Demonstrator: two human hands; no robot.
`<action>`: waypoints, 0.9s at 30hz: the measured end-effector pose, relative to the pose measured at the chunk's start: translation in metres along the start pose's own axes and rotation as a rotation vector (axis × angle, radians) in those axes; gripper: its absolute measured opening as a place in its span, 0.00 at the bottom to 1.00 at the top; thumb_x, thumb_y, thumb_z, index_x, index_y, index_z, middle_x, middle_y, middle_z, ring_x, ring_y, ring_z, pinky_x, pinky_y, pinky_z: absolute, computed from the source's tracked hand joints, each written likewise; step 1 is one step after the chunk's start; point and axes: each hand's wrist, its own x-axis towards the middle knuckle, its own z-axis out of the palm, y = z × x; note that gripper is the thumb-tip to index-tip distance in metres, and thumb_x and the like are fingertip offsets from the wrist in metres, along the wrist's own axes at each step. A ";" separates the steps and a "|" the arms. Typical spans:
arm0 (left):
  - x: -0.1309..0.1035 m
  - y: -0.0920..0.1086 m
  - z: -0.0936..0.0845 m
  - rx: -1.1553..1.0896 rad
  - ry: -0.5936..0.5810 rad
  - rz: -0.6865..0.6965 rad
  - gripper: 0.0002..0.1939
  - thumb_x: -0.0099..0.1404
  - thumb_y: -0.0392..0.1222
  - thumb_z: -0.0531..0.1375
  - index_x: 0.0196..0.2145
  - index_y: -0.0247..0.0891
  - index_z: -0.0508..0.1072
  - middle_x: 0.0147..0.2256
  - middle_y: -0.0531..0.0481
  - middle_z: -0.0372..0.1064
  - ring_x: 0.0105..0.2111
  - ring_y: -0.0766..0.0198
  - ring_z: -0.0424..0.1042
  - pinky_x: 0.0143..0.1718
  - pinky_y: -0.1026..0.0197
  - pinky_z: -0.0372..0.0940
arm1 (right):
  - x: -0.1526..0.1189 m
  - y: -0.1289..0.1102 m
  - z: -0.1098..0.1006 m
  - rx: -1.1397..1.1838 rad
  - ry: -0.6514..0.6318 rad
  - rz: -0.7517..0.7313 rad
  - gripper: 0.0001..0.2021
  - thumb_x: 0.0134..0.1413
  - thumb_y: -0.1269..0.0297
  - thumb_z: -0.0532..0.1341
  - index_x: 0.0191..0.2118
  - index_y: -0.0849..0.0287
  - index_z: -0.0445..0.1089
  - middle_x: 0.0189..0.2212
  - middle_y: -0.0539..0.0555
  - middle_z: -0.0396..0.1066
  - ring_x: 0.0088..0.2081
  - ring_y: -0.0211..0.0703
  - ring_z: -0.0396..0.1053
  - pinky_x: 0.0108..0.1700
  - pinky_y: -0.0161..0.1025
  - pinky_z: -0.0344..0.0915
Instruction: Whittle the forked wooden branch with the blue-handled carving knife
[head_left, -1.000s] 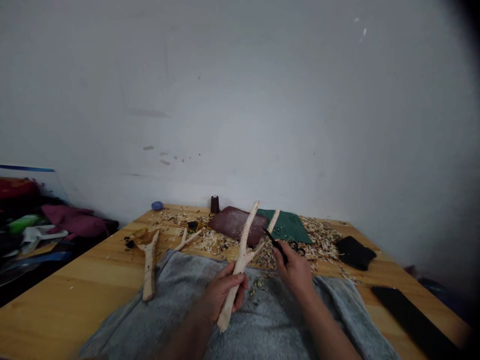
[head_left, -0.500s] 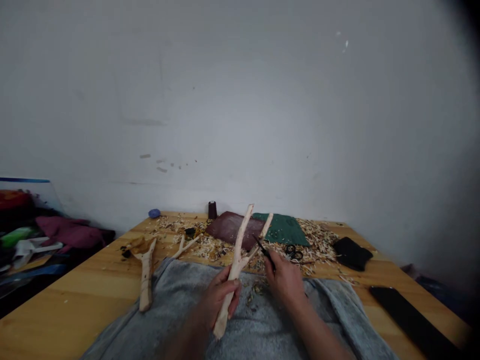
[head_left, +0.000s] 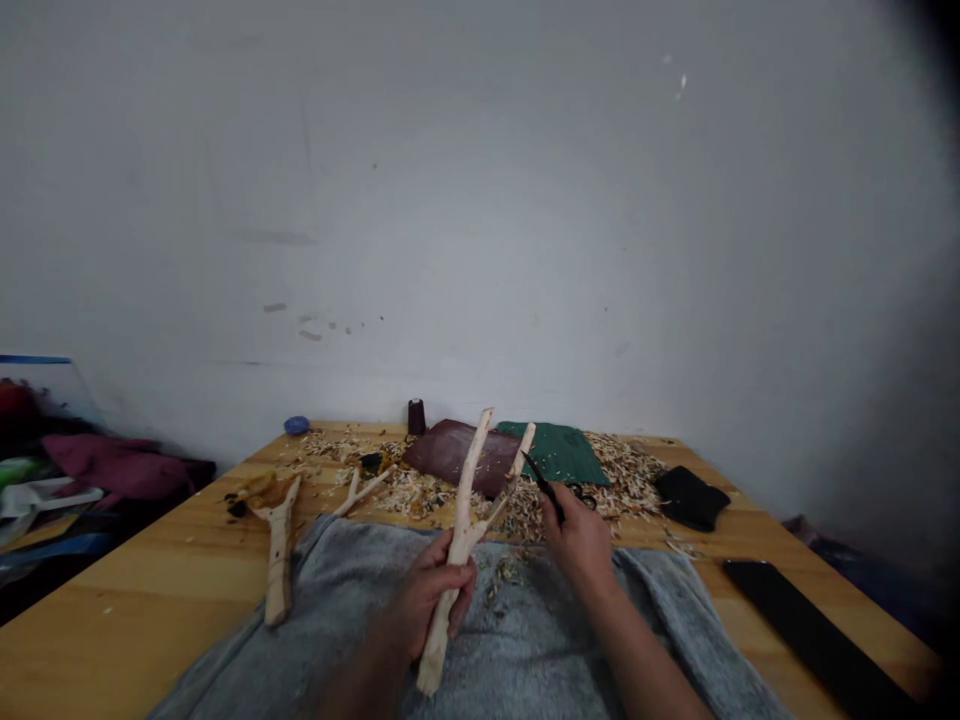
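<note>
My left hand (head_left: 439, 592) is wrapped around the lower stem of a peeled, Y-shaped forked branch (head_left: 463, 520), which slants up and away from me over the grey cloth (head_left: 360, 600). In my right hand (head_left: 577, 540) is a dark-handled knife (head_left: 550, 490), gripped with its thin blade pointing up and left, close to the branch's right prong. Whether the blade touches the wood is hard to make out. Bits of shaving lie on the cloth between my hands. To the left rests a second forked piece of wood (head_left: 279, 555), a slingshot frame by its shape, partly on the cloth's edge.
Wood shavings (head_left: 630, 470) cover the table's far part, around a maroon sheet (head_left: 442, 450) and a green sheet (head_left: 566, 455). A thread spool (head_left: 416, 417), a small forked twig (head_left: 364, 492), a black pad (head_left: 691, 498) and a long black object (head_left: 806, 625) also lie there.
My right hand and the knife have moved up along the branch's right prong, toward its tip. My left hand still holds the branch. The whole view has shifted slightly.
</note>
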 end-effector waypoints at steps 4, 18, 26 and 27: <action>0.001 -0.001 -0.002 -0.005 0.015 0.026 0.12 0.53 0.38 0.60 0.38 0.37 0.68 0.17 0.60 0.61 0.09 0.76 0.52 0.09 0.71 0.46 | -0.007 -0.012 0.001 -0.020 -0.056 -0.083 0.16 0.62 0.57 0.48 0.48 0.53 0.69 0.34 0.52 0.76 0.30 0.42 0.72 0.28 0.34 0.56; -0.004 0.003 0.000 -0.011 -0.005 -0.051 0.34 0.57 0.43 0.61 0.59 0.41 0.54 0.18 0.62 0.59 0.10 0.75 0.50 0.09 0.71 0.47 | 0.000 -0.005 -0.005 -0.013 -0.069 -0.088 0.17 0.62 0.58 0.48 0.48 0.53 0.69 0.36 0.53 0.76 0.32 0.41 0.72 0.30 0.33 0.57; -0.003 0.003 -0.005 0.044 -0.017 -0.036 0.33 0.59 0.44 0.60 0.59 0.41 0.53 0.17 0.62 0.59 0.09 0.75 0.50 0.09 0.72 0.47 | 0.000 -0.004 -0.001 0.023 -0.106 -0.070 0.17 0.62 0.57 0.47 0.47 0.53 0.70 0.31 0.52 0.76 0.30 0.42 0.72 0.29 0.33 0.56; -0.003 0.002 -0.005 0.049 -0.032 -0.046 0.33 0.59 0.44 0.60 0.60 0.40 0.53 0.18 0.62 0.59 0.10 0.75 0.50 0.09 0.72 0.47 | 0.001 -0.001 -0.002 0.025 -0.081 -0.050 0.17 0.62 0.57 0.47 0.48 0.53 0.69 0.32 0.52 0.76 0.30 0.42 0.72 0.29 0.34 0.56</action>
